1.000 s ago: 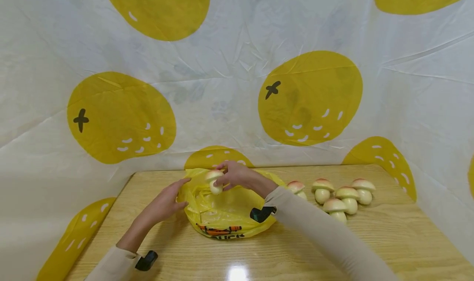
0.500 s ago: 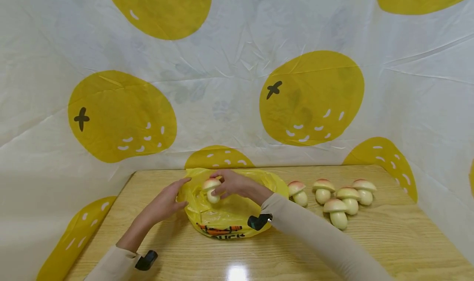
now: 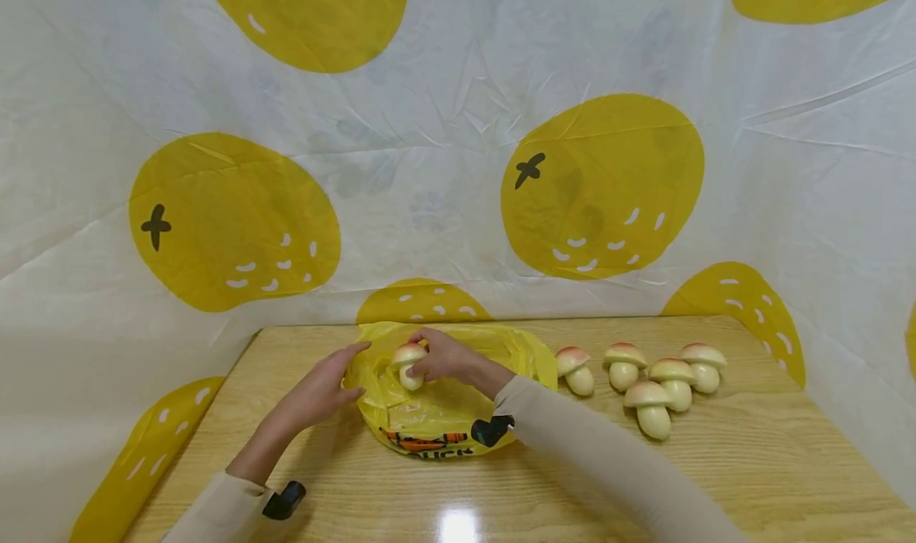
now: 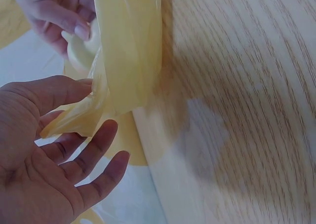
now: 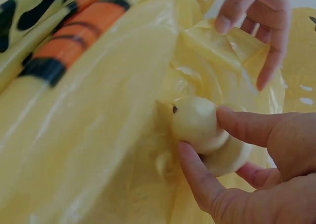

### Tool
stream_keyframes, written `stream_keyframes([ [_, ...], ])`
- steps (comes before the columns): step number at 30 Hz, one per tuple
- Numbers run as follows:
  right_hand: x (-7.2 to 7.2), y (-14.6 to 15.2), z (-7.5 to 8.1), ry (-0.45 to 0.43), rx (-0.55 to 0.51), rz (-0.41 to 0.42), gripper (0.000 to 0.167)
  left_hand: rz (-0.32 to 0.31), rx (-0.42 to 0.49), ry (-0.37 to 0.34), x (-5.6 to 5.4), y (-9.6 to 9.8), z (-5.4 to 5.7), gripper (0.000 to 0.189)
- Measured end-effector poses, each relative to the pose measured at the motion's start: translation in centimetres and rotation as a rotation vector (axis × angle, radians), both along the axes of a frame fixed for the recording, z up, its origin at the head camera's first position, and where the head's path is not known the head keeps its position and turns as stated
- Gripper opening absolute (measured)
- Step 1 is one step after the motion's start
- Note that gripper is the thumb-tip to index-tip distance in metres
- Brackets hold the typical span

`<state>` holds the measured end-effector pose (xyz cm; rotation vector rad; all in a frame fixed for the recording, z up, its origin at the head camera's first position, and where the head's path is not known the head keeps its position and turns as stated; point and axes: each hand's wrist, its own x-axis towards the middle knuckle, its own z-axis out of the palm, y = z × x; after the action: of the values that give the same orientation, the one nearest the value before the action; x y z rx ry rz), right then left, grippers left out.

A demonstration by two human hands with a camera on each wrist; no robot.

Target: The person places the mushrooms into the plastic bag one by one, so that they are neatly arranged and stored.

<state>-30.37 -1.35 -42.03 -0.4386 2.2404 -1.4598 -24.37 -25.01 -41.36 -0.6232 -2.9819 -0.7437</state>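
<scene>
Right wrist view shows the right hand pinching a glossy cream mushroom model with a rounded stem between thumb and fingers, a small dark spot visible on its stem. From the head view, the held mushroom model is upright, its reddish cap uppermost, over the mouth of a crumpled yellow plastic bag; whether it touches the film I cannot tell. At the bag's left edge, the left hand has its fingers spread and relaxed, thumb and fingers on either side of the thin film. Orange and black printing marks the near side of the bag. To the right, five loose mushroom models lie on a pale wood-grain table, one just beside the bag, four grouped farther off. Behind hangs a white sheet printed with large yellow fruit.
</scene>
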Motion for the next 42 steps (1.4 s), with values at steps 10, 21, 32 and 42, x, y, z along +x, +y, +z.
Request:
stream_keyframes([
  [10, 0.3, 0.1, -0.6, 0.275, 0.223, 0.007, 0.062, -0.007, 0.008, 0.002, -0.1, -0.1, -0.4, 0.073],
  [21, 0.2, 1.3, 0.1, 0.257, 0.254, 0.032, 0.069, -0.002, 0.008, 0.002, 0.0, -0.1, -0.3, 0.072],
  [32, -0.2, 1.7, -0.1, 0.275, 0.247, 0.054, 0.048, 0.009, 0.01, -0.011, -0.1, -0.1, -0.4, 0.074],
  [42, -0.4, 1.8, 0.1, 0.3, 0.267, 0.071, 0.045, 0.007, 0.006, -0.012, 0.0, 0.0, -0.2, 0.074],
])
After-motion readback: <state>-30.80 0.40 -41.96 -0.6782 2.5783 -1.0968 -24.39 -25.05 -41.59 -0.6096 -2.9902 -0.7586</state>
